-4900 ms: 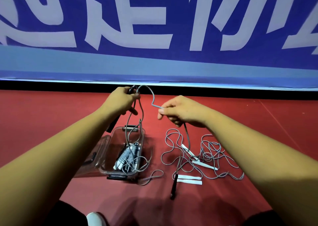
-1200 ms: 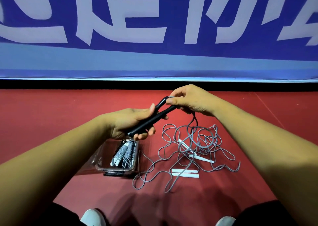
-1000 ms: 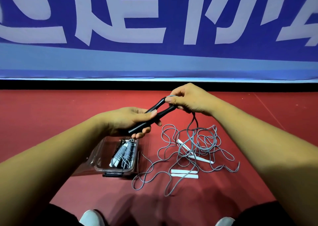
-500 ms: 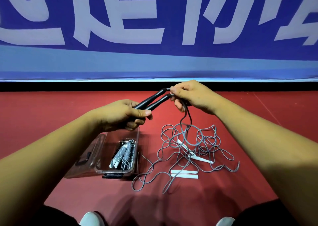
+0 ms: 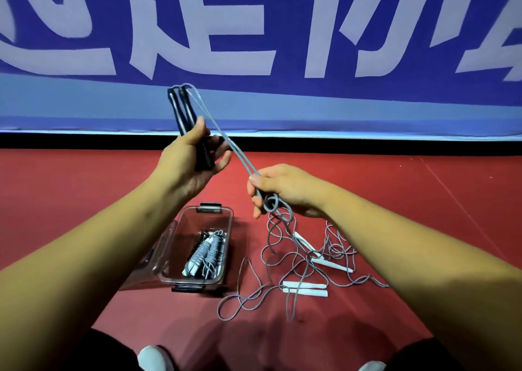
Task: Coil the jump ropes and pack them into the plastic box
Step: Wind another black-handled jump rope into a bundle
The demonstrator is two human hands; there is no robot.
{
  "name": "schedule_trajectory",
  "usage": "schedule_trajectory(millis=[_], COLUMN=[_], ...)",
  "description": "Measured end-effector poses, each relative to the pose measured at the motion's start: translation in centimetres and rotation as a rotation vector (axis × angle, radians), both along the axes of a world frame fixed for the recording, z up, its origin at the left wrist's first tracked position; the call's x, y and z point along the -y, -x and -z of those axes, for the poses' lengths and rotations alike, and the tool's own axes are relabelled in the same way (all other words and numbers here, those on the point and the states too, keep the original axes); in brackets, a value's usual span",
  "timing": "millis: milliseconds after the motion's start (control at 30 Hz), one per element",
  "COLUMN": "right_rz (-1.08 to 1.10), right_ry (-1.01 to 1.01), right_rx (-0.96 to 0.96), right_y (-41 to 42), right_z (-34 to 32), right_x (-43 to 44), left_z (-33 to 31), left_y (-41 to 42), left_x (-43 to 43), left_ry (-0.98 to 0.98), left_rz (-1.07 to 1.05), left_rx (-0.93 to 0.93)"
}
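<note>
My left hand grips two black jump-rope handles together, held upright. Their grey cord runs doubled from the handle tops down to my right hand, which pinches both strands. Below that hand the cord drops into a loose grey tangle on the red floor. The clear plastic box stands open under my left forearm, holding coiled grey ropes with white handles.
White handles of other ropes lie in the tangle, to the right of the box. The box lid leans at its left side. A blue banner wall borders the red floor behind. My shoes show at the bottom edge.
My left hand has raised the two black handles from slanting to upright. My right hand has slid down off the handle tips along the doubled cord and now pinches it lower.
</note>
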State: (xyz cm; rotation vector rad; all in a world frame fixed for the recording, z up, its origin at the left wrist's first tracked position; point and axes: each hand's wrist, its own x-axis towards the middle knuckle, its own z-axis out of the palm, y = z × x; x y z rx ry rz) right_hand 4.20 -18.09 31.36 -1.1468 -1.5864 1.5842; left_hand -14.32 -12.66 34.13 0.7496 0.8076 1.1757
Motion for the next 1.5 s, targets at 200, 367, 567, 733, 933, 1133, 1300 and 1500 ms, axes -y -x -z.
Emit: schedule_trajectory(millis=[200,367,567,733,933,1133,1300,1500], right_rz=[-0.022,0.008,0.11,0.152,0.11,0.054,0.12,0.173], right_ry=[0.079,0.057,-0.004,0.242,0.278,0.274,0.032,0.002], right_rx=[0.14,0.32,0.137,-0.117,0.086,0.241,0.022,-0.087], right_y=[2.1,2.1,1.3,1.1,0.0,-1.6,2.0,4.6], right_z=[1.7,3.1,4.7,4.3,6.2,5.6,2.6,2.5], right_x=[1.0,1.5,1.5,1.1,1.3,0.9,0.6,1.1], left_z=[-0.5,-0.6,-0.1,-0.7,-0.5,-1.2,-1.4,-1.6], left_y=[0.1,2.6,3.2,4.9,4.6,3.9,0.0,-0.3], left_x=[-0.5,-2.7,-3.2,-4.1,-3.8,-3.0,0.0,0.4], left_ry=[0.103,0.168,0.112,0.155,0.169,0.108,0.048,0.072], left_rz=[-0.019,-0.268,-0.172,-0.319,-0.342,-0.21,0.218,0.105], left_rx=[0.198,0.266,0.237,0.376,0.304,0.19,-0.058,0.04])
